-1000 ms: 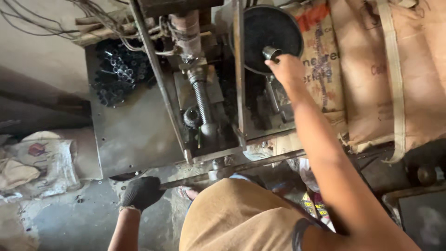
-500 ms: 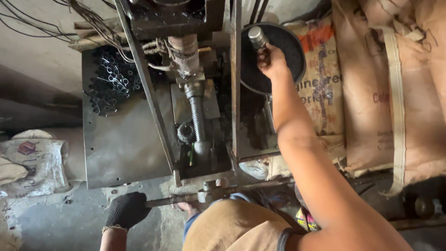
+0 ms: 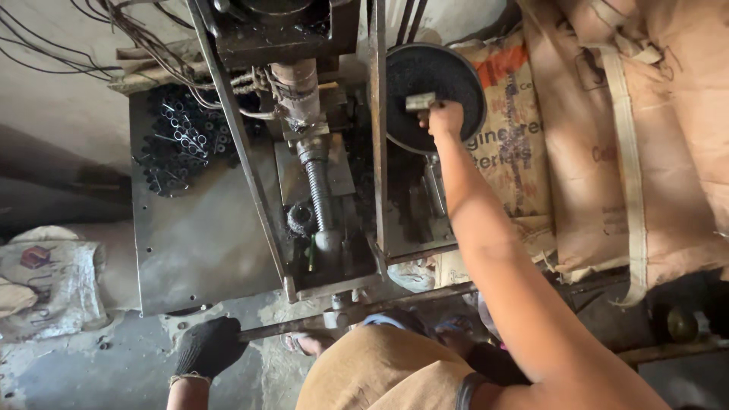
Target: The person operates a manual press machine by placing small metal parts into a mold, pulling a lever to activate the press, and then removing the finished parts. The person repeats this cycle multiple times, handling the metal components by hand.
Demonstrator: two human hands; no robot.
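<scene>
Gripping is confirmed at both points. Right hand (image 3: 446,118), bare, has its fingers closed round the short metal handle (image 3: 420,101) that stands off the face of the black wheel (image 3: 433,95), upper right of the machine. Left hand (image 3: 209,347), in a dark knit glove, has its fingers wrapped round the near end of a long bar (image 3: 357,310) running along the front edge of the machine.

Handling, as a judgement: wheel looks like cast metal, heavy and rigid, with a grimy face; the handle is the proper hold, since the rim offers little purchase and looks greasy. Bar looks like stiff steel, unlikely to flex, best held at its free end for leverage; the glove helps against slip.

Surroundings: vertical screw (image 3: 319,190) at centre, descending from a cylindrical head to a small block on the steel table (image 3: 197,250). Pile of small black tubes (image 3: 182,140) lies at the table's far left corner. Loose wires (image 3: 114,45) hang above. Tan sacks (image 3: 630,137) stand to the right, just beside the wheel.
</scene>
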